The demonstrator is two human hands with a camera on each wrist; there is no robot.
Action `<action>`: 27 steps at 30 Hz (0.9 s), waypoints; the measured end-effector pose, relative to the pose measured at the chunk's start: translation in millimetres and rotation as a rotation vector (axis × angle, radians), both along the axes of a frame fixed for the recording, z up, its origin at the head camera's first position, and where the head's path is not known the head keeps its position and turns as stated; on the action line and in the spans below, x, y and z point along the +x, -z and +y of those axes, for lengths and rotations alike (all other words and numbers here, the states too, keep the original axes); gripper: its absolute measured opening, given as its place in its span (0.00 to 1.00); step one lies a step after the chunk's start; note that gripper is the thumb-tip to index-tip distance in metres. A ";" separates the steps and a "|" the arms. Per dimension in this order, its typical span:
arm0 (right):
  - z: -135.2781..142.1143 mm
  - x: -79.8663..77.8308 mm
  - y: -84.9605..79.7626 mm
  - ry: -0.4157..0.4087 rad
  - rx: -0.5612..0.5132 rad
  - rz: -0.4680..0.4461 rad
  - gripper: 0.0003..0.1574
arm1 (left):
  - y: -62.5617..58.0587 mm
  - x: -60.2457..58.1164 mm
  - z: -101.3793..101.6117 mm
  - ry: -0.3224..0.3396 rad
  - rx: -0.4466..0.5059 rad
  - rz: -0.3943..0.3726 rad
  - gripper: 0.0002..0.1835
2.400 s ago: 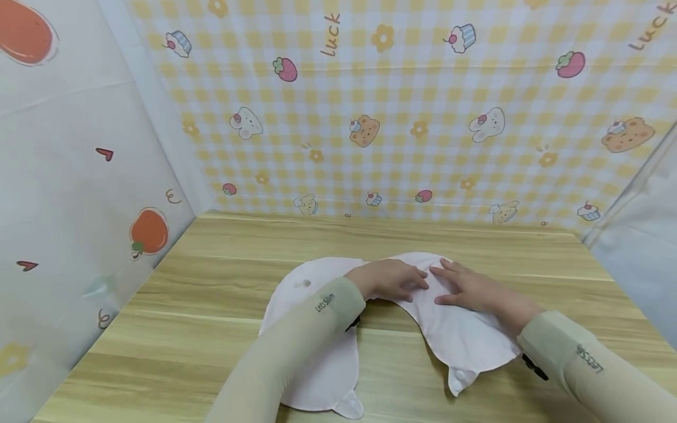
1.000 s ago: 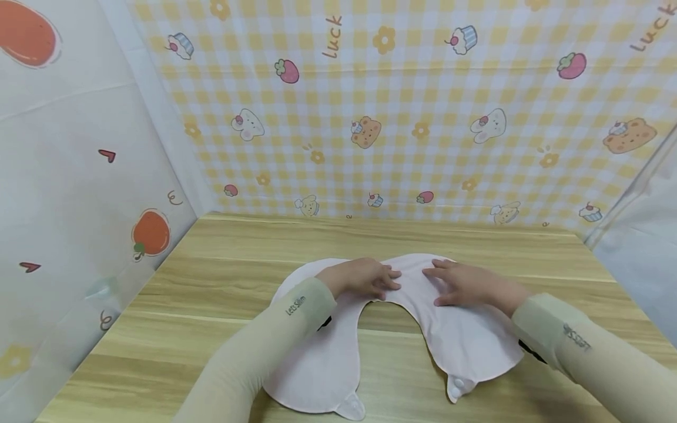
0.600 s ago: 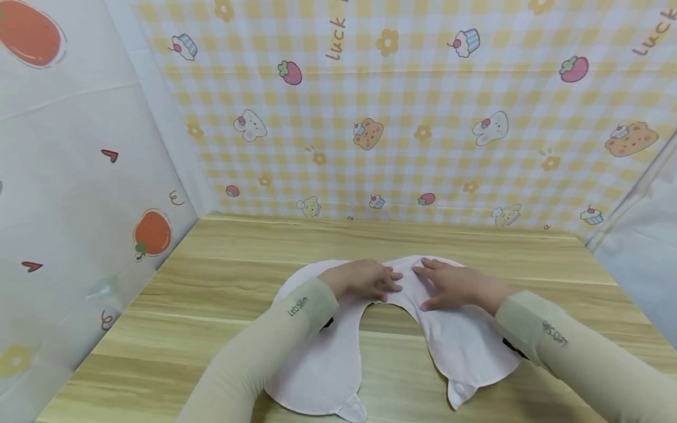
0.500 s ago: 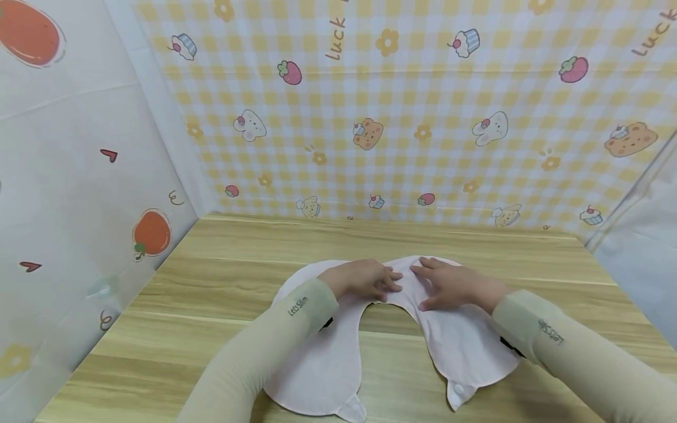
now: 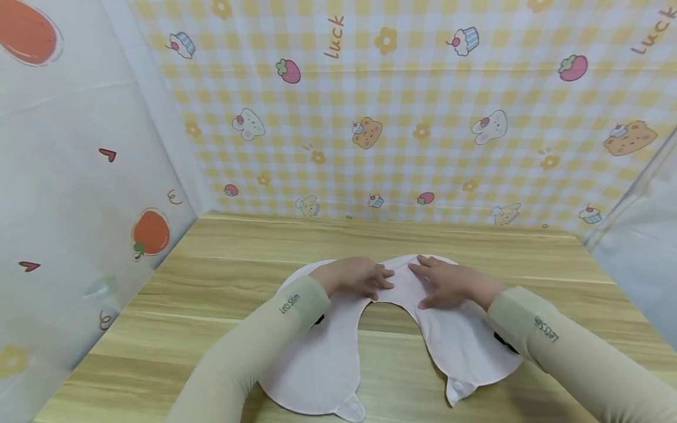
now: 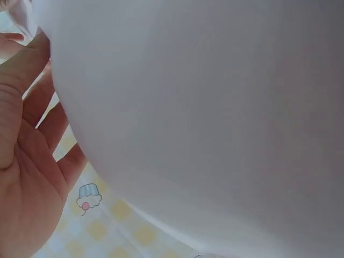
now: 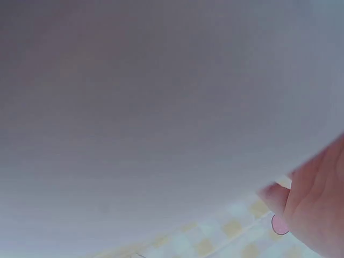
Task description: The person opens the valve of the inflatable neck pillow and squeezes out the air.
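A pale pink U-shaped cloth (image 5: 322, 364), like a bib, lies on the wooden table with its opening towards me. Each end carries a small tab, the left tab (image 5: 351, 407) and the right tab (image 5: 458, 388); a round snap shows on the right one. My left hand (image 5: 355, 276) rests on the upper left of the curve, fingers loosely bent. Across from it, my right hand (image 5: 449, 282) lies on the upper right with fingers spread. Pink cloth (image 6: 204, 118) fills most of the left wrist view, beside the left palm. In the right wrist view, cloth (image 7: 150, 118) hides most of the right hand.
Wooden tabletop (image 5: 211, 282) surrounds the cloth. Behind it stands a yellow checked backdrop (image 5: 328, 106) with cartoon prints. A white printed sheet (image 5: 79, 135) hangs on the left, and another pale sheet (image 5: 645, 247) on the right.
My left hand has moved left along the curve, uncovering more of the cloth's inner edge. The right hand has slid a little left. The cloth's right half looks smoother.
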State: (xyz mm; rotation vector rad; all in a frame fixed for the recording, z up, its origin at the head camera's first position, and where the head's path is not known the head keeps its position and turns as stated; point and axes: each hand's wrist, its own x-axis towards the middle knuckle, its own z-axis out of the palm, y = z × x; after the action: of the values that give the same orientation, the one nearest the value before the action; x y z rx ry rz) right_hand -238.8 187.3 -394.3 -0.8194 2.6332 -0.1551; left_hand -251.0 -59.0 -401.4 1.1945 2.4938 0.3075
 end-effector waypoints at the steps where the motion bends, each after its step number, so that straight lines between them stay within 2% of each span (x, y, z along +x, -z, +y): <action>1: -1.0 0.4 -1.2 -0.004 0.006 0.005 0.57 | 0.2 -0.5 -0.8 -0.002 0.003 -0.002 0.25; 6: -9.7 0.7 -5.6 -0.036 0.020 0.038 0.57 | -1.7 0.5 -2.0 -0.020 0.006 -0.009 0.25; 15: -19.8 -4.5 -0.2 -0.046 0.032 0.058 0.56 | -1.8 0.6 -1.7 -0.007 -0.008 -0.010 0.25; 21: -19.7 -6.0 3.6 -0.041 0.011 0.031 0.57 | -1.6 2.2 -3.4 -0.004 -0.010 -0.008 0.25; 27: -16.2 -5.5 5.3 -0.036 0.012 0.022 0.58 | -1.8 4.1 -13.2 0.000 -0.009 0.005 0.26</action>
State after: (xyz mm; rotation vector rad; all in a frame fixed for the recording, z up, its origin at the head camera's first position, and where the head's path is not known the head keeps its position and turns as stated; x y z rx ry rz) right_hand -244.3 171.1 -399.7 -0.8690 2.6349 -0.1209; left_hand -246.8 -72.2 -399.6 1.1935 2.4967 0.2935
